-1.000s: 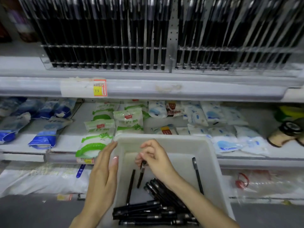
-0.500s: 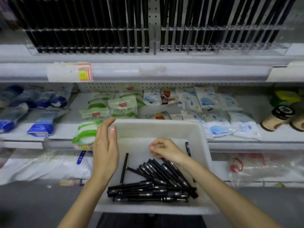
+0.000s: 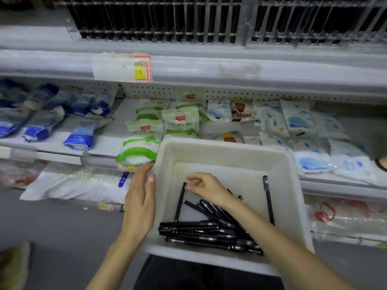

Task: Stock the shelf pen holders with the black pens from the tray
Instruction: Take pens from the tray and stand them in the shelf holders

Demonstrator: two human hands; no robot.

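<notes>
Hovering low inside the white tray (image 3: 226,145), our right hand (image 3: 206,188) has its fingers curled inward, the fingertips (image 3: 188,187) just beside the upper end of a lone black pen (image 3: 180,201) that lies almost straight up the tray floor. We cannot tell whether the fingers pinch that pen or only come close to it. Behind the wrist and under our forearm lies the heap of black pens (image 3: 207,234), some fanned diagonally and the rest stacked crosswise along the tray's near wall. One more single pen (image 3: 268,200) lies apart by the right wall.

Our left hand (image 3: 139,198) is flat with straight fingers, set edge-on against the outside of the tray's left wall, with the thumb at the rim.

Beyond the tray, the lower shelf carries green-and-white packets (image 3: 144,152) just beside our left fingertips, blue packets (image 3: 79,135) further left, and pale blue-printed packets (image 3: 312,162) to the right. A yellow-and-red price label (image 3: 142,68) sits on the shelf edge above. Higher up, the clear pen holders (image 3: 188,19) stand in rows, holding upright black pens, well apart from both hands.
</notes>
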